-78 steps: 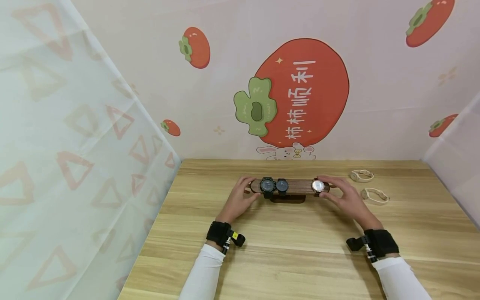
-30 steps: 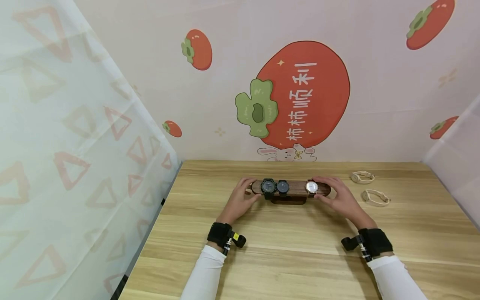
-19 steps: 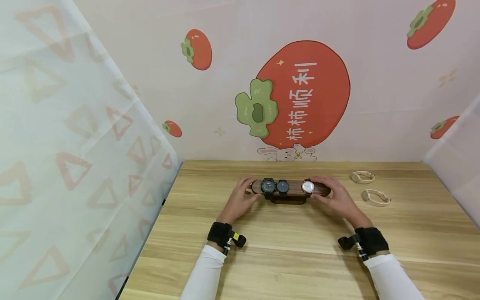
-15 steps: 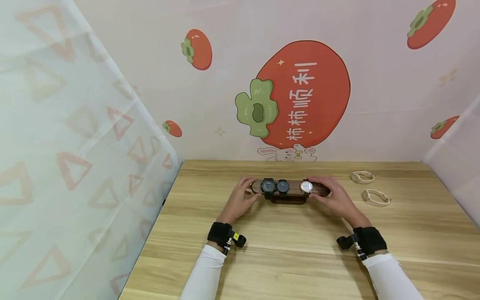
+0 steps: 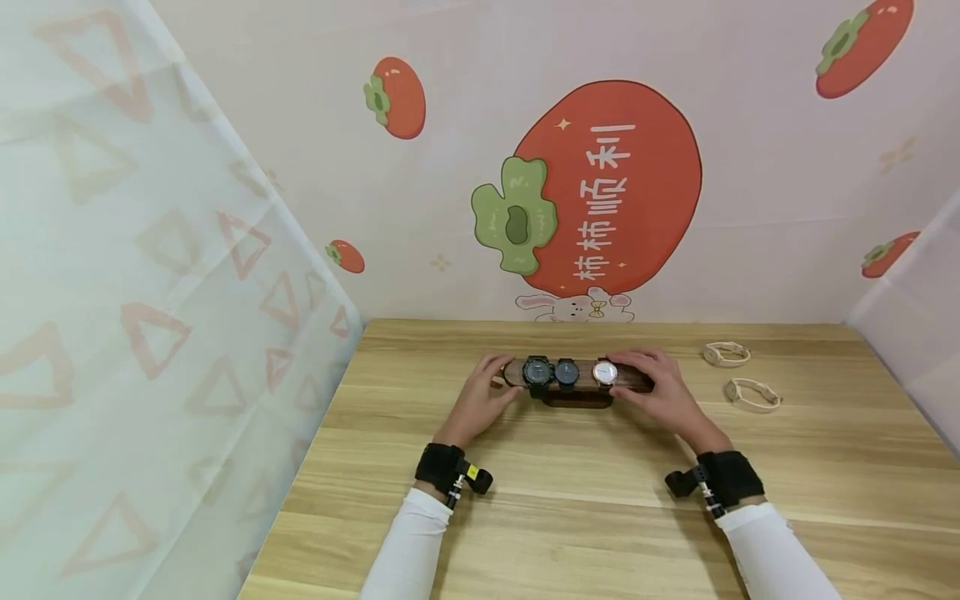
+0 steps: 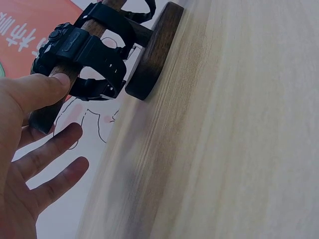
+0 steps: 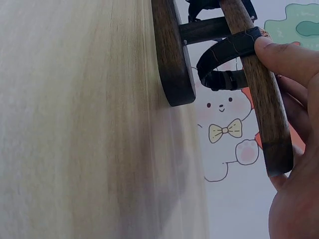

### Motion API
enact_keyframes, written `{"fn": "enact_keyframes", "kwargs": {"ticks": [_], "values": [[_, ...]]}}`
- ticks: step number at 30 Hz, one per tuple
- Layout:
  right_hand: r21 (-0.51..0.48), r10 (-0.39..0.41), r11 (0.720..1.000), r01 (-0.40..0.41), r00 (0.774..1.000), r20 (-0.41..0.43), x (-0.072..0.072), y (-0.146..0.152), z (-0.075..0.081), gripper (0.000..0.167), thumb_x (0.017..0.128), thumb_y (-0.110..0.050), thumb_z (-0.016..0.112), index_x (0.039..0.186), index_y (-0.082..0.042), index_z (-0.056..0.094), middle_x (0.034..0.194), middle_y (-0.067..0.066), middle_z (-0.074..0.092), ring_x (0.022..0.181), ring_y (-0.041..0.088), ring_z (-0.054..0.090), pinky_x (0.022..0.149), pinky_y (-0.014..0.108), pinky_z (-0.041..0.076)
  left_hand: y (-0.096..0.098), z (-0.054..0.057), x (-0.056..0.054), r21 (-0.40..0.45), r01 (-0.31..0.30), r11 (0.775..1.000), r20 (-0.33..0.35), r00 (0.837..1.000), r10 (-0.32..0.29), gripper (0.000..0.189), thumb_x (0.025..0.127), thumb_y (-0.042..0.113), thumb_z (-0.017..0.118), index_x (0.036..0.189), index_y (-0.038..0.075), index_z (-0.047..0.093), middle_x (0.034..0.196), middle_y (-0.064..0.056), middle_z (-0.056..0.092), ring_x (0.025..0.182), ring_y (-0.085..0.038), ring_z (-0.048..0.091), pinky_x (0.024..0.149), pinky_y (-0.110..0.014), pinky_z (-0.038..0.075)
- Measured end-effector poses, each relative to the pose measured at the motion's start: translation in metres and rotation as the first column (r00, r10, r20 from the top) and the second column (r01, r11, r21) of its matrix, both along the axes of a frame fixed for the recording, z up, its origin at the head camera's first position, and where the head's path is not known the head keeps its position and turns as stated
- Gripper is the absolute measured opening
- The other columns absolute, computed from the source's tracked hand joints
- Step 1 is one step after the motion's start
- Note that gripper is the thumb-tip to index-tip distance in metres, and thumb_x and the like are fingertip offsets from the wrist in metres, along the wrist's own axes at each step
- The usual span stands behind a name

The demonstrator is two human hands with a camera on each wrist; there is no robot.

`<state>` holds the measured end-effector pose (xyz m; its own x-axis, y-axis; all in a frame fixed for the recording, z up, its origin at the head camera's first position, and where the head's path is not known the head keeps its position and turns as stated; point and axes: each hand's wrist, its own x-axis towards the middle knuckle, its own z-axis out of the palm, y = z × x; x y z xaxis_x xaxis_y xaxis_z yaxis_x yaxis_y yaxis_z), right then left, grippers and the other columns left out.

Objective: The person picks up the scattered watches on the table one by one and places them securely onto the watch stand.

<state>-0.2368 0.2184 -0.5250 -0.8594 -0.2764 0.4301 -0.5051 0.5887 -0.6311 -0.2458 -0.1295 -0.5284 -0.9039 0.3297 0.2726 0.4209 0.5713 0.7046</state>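
A dark wooden watch stand stands near the back of the table, its bar raised above a base. My left hand holds the bar's left end, thumb in front and a finger behind. Two black watches sit side by side on the bar close to that hand. Right of them is a white-dial watch with a dark strap looped around the bar. My right hand pinches this watch between thumb and fingers. Beyond the watch, the bar's right end lies under that hand.
Two pale-strapped watches lie on the wooden table to the right of my right hand. A patterned backdrop rises directly behind the table, and another covers the left side.
My right hand has slid the white-dial watch leftward along the bar, from near its right end towards the black watches. My left hand has stayed on the bar's left end.
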Motion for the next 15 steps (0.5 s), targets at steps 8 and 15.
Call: {"fn": "enact_keyframes", "kwargs": {"ticks": [8,15], "values": [[0.059,0.008,0.998,-0.002,0.994,-0.110,-0.0020,-0.0053,0.0024,0.058,0.081,-0.011,0.094,0.135,-0.012,0.073,0.133,0.021,0.069,0.130,0.044,0.050,0.114,0.074,0.026,0.0004,0.0004,-0.0002,-0.011,-0.001,1.000,-0.001,1.000,0.001,0.060,0.101,0.022,0.076,0.155,0.012,0.054,0.152,-0.006,0.053,0.137,-0.025,0.058,0.102,-0.037,0.062],[0.088,0.012,0.996,0.000,0.991,-0.134,-0.0026,-0.0073,0.0012,0.059,0.081,-0.013,0.094,0.136,-0.015,0.074,0.131,0.017,0.074,0.132,0.044,0.051,0.118,0.074,0.023,0.0011,0.0004,-0.0001,-0.011,0.000,1.000,0.000,1.000,0.000,0.060,0.101,0.021,0.076,0.155,0.010,0.053,0.152,-0.007,0.053,0.136,-0.026,0.058,0.102,-0.037,0.062]]}}
